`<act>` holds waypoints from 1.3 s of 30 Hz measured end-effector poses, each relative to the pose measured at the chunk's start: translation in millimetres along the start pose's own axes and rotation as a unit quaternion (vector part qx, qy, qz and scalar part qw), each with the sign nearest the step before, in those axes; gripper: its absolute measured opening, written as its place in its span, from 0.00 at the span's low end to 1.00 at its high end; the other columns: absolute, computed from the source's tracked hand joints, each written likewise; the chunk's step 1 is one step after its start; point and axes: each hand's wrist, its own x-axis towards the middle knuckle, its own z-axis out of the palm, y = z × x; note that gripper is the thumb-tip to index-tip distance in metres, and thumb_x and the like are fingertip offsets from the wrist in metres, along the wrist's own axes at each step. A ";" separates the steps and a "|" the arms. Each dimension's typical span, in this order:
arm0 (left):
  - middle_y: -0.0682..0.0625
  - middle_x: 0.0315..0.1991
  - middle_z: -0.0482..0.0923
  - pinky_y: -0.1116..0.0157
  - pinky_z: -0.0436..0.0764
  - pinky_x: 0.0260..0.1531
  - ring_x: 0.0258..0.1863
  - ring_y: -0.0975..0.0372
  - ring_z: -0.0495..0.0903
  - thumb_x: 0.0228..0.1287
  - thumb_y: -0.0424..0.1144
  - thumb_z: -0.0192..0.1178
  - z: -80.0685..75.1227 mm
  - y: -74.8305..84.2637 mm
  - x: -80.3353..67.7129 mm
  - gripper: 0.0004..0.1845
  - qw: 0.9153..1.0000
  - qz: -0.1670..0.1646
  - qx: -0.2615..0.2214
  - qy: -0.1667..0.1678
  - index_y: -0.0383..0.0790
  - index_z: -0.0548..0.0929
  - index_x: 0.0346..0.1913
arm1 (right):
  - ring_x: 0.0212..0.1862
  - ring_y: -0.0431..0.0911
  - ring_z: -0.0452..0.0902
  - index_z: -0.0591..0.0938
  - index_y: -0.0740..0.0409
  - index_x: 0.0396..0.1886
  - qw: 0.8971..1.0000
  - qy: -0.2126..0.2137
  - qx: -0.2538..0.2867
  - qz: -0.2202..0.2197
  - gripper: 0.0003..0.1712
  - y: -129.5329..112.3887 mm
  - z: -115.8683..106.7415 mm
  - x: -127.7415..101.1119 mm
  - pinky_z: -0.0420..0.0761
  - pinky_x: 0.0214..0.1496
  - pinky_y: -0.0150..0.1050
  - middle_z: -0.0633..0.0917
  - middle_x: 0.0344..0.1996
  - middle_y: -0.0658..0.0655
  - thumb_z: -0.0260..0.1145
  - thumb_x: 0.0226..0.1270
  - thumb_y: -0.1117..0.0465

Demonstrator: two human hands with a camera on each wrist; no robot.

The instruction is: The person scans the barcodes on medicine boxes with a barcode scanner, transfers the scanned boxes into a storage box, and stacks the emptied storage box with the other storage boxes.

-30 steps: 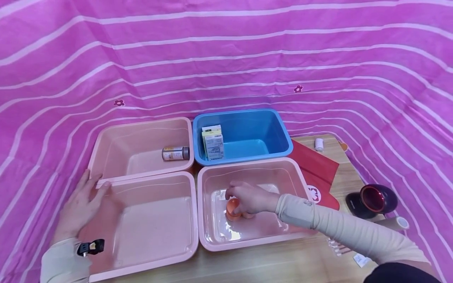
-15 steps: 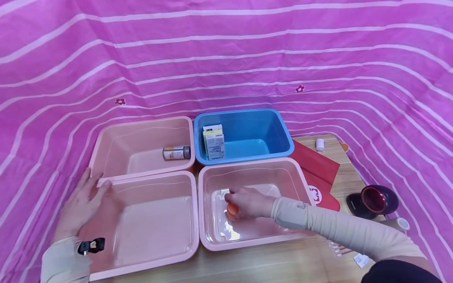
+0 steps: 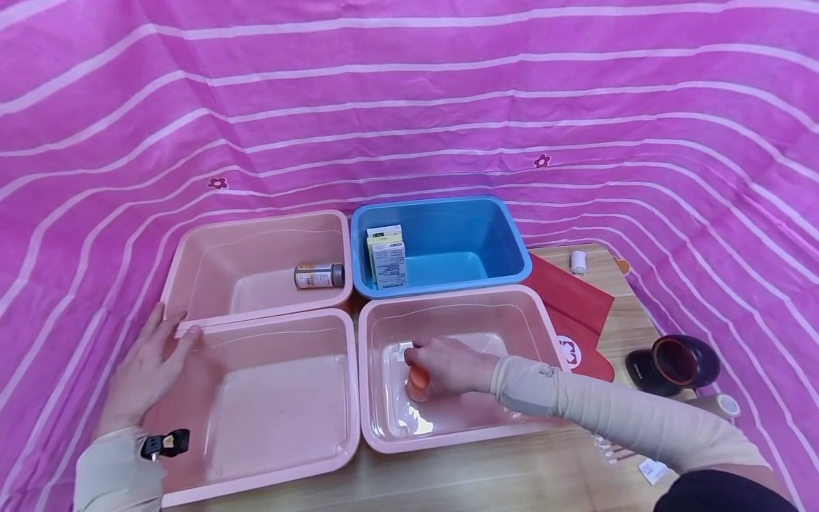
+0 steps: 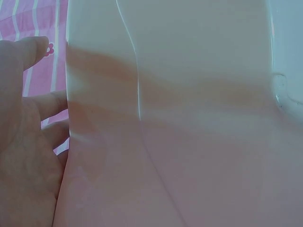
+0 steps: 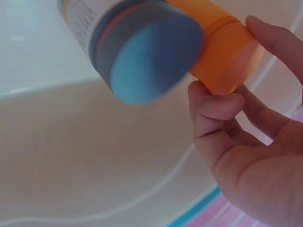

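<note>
Orange bottle (image 3: 416, 381) in the right hand's (image 3: 451, 366) curled fingers; left hand (image 3: 143, 377) flat, fingers straight, on pink bin (image 3: 348, 398).

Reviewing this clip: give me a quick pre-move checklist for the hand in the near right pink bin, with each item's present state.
1. Right hand has fingers on the orange bottle: ok.
2. Bottle low inside the near right pink bin: ok.
3. Grip firm all round the bottle: cannot tell, seen only at the orange end.
4. Left hand rests flat on the near left pink bin rim: ok.
5. Second, dark-capped bottle close by, touching or not: cannot tell, blurred.
</note>
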 end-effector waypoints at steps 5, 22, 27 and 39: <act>0.39 0.84 0.31 0.22 0.51 0.62 0.77 0.27 0.42 0.82 0.54 0.44 1.4 1.2 1.4 0.35 1.000 0.000 0.004 -0.003 0.33 0.57 0.80 | 0.47 0.39 0.76 0.79 0.41 0.56 0.980 0.016 -0.179 -0.088 0.30 -11.5 -20.1 -13.6 0.83 0.45 0.29 0.78 0.45 0.44 0.81 0.55 0.61; 0.40 0.84 0.30 0.21 0.51 0.61 0.77 0.26 0.41 0.82 0.53 0.44 3.2 -2.0 6.0 0.36 1.000 0.006 0.005 -0.008 0.34 0.56 0.80 | 0.55 0.49 0.77 0.85 0.51 0.57 0.957 0.172 -0.178 -0.148 0.31 -6.8 -106.3 -112.2 0.87 0.51 0.44 0.83 0.55 0.52 0.84 0.51 0.61; 0.39 0.84 0.29 0.22 0.50 0.62 0.77 0.27 0.40 0.82 0.53 0.44 3.0 -3.2 4.1 0.36 1.000 0.005 0.008 -0.008 0.33 0.56 0.80 | 0.51 0.47 0.79 0.84 0.55 0.56 0.951 0.211 -0.182 -0.135 0.29 8.7 -127.7 -141.3 0.89 0.45 0.39 0.84 0.53 0.53 0.83 0.52 0.63; 0.38 0.84 0.28 0.20 0.49 0.61 0.76 0.25 0.40 0.82 0.53 0.44 2.6 -3.5 4.0 0.36 1.000 0.004 0.011 -0.012 0.34 0.54 0.81 | 0.36 0.35 0.69 0.85 0.54 0.53 0.897 0.355 -0.240 -0.107 0.33 80.2 -161.8 -198.3 0.73 0.29 0.31 0.82 0.37 0.47 0.86 0.43 0.64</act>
